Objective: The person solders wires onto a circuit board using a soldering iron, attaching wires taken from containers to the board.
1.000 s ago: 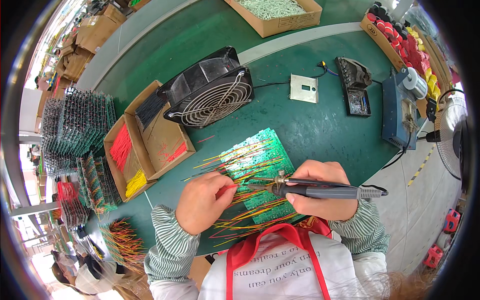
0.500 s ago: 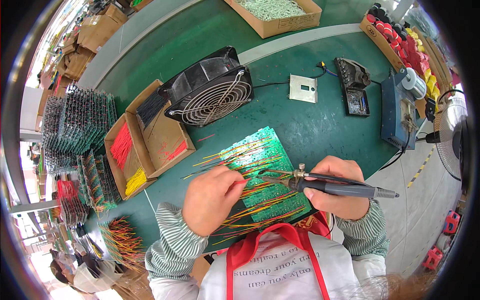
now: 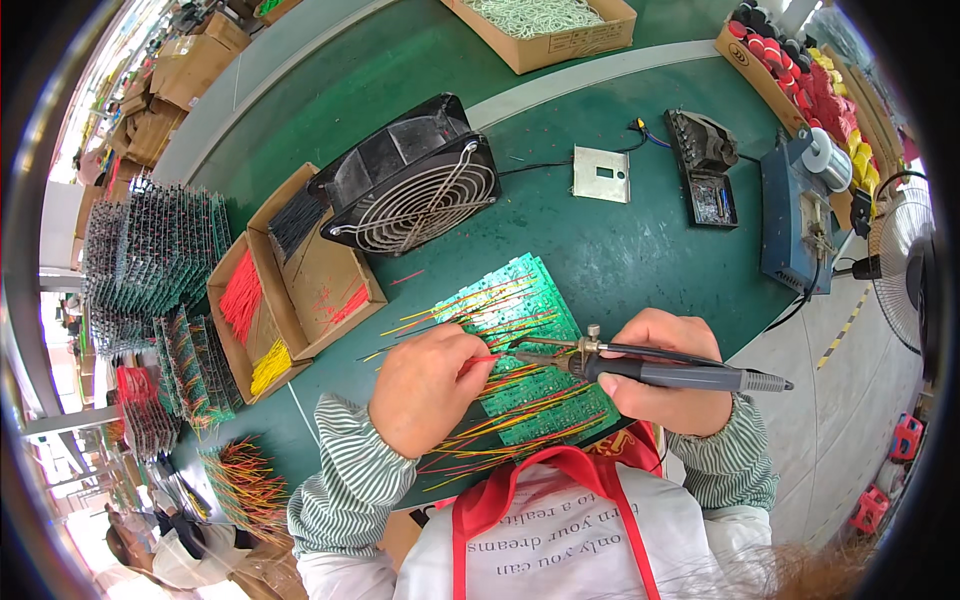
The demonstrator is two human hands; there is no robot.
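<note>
A green circuit board panel [image 3: 545, 310] lies on the green table in front of me, with many red, yellow and black wires [image 3: 480, 445] sticking out over its left edge. My left hand [image 3: 428, 385] pinches a red wire [image 3: 484, 358] above the board's left side. In my right hand [image 3: 670, 370] is a soldering iron [image 3: 680, 376] with a metal solder-feed tube clamped along it. Its tip points left at the board, close to the end of the red wire; the exact contact is too small to tell.
A black fan [image 3: 410, 180] stands beyond the board. Left of it, a cardboard box [image 3: 345, 270] holds cut wires. Stacked circuit boards [image 3: 150, 250] fill the far left. At right are a metal plate [image 3: 601, 174], a black tray [image 3: 712, 200] and a blue solder feeder [image 3: 795, 220].
The view has shifted slightly. Both hands stay almost in place, the left a little nearer the iron's tip, still pinching the red wire, while the right keeps hold of the soldering iron.
</note>
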